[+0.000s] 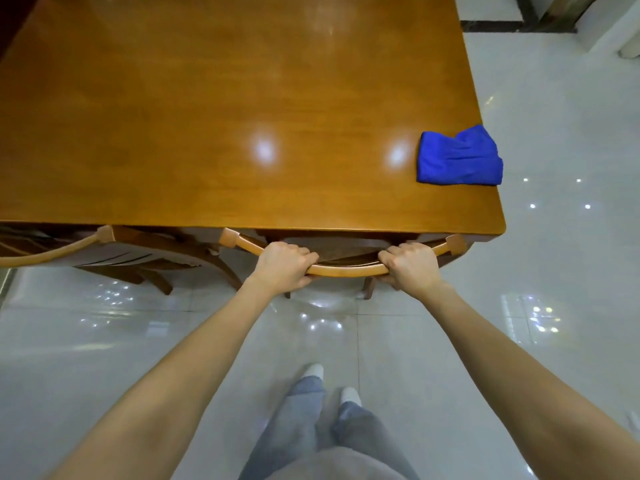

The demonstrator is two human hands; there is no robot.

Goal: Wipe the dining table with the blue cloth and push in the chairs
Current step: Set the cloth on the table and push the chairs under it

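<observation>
Two hands grip the curved top rail of the chair (346,270) at the lower middle of the frame: the left hand (284,265) is closed around the rail left of centre, the right hand (408,266) closed around it right of centre, arms stretched forward. Its seat already sits mostly under the near edge of the desk (207,116), so the step looks nearly done; an even push from both hands, straight ahead, should keep the chair square and stop the rail from knocking the desk edge. On the desk's right end, near the corner and partly overhanging the right edge, lies the folded blue cloth (459,157), apart from both hands. At the left edge a second chair (104,247) stands just beside the first, angled and not fully tucked in; its legs come close and could catch. Below, glossy floor tiles (554,271) may let chair legs slide readily.
</observation>
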